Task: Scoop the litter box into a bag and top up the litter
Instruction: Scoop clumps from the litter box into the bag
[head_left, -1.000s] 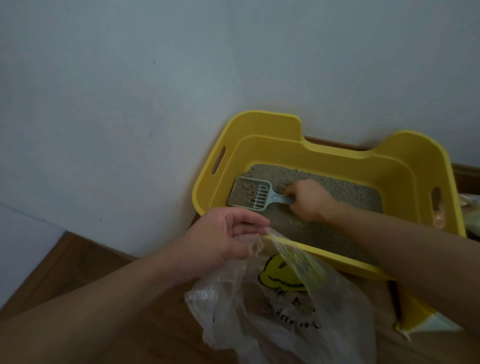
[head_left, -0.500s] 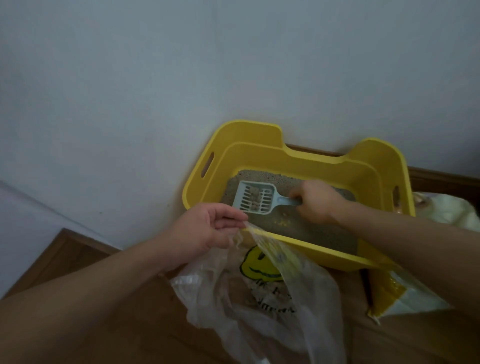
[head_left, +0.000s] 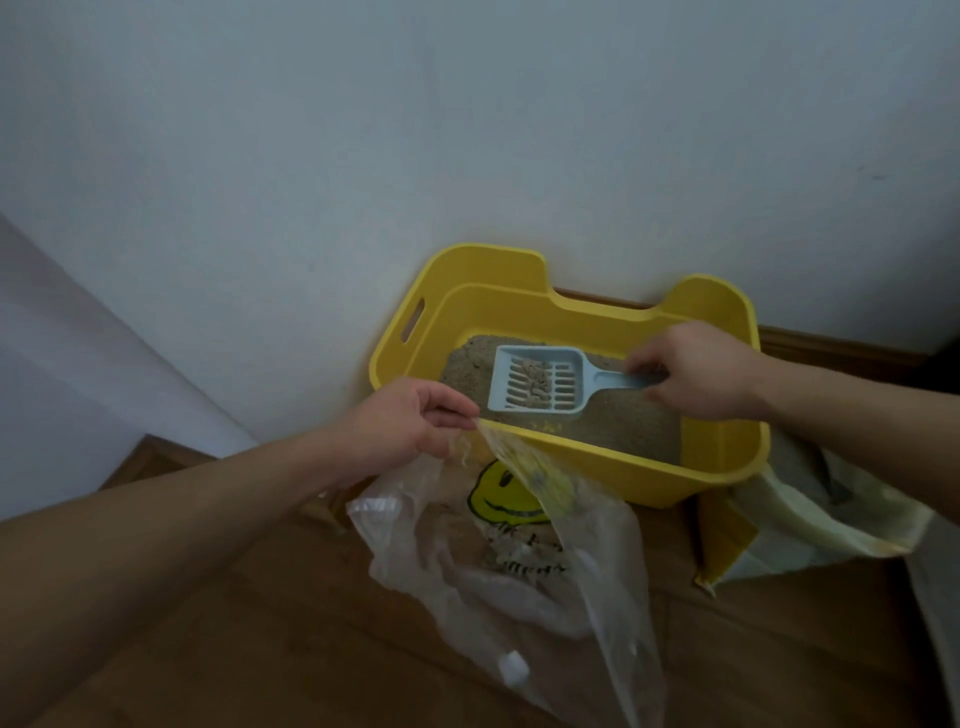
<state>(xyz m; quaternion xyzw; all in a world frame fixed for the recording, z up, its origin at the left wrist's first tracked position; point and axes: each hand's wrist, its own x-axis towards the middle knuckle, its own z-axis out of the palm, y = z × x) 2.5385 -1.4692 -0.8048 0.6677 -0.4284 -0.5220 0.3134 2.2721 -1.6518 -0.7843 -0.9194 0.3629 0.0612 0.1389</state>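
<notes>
A yellow litter box (head_left: 649, 475) stands on the wooden floor against the white wall, with grey litter (head_left: 618, 421) in its bottom. My right hand (head_left: 701, 371) grips the handle of a pale blue slotted scoop (head_left: 540, 382), held level above the litter with brownish clumps lying in it. In front of the box, my left hand (head_left: 415, 421) pinches the rim of a clear plastic bag (head_left: 519, 566) with a yellow smiley print, holding its mouth up at the box's near edge. The rest of the bag sags on the floor.
A yellow and cream litter sack (head_left: 789, 514) lies crumpled on the floor to the right of the box. White walls (head_left: 363, 182) meet in a corner behind and left. Bare wooden floor (head_left: 260, 649) spreads at the lower left.
My right hand has lifted the scoop out of the litter and raised it level, with clumps left in it. My left hand keeps hold of the bag rim. The view has pulled back.
</notes>
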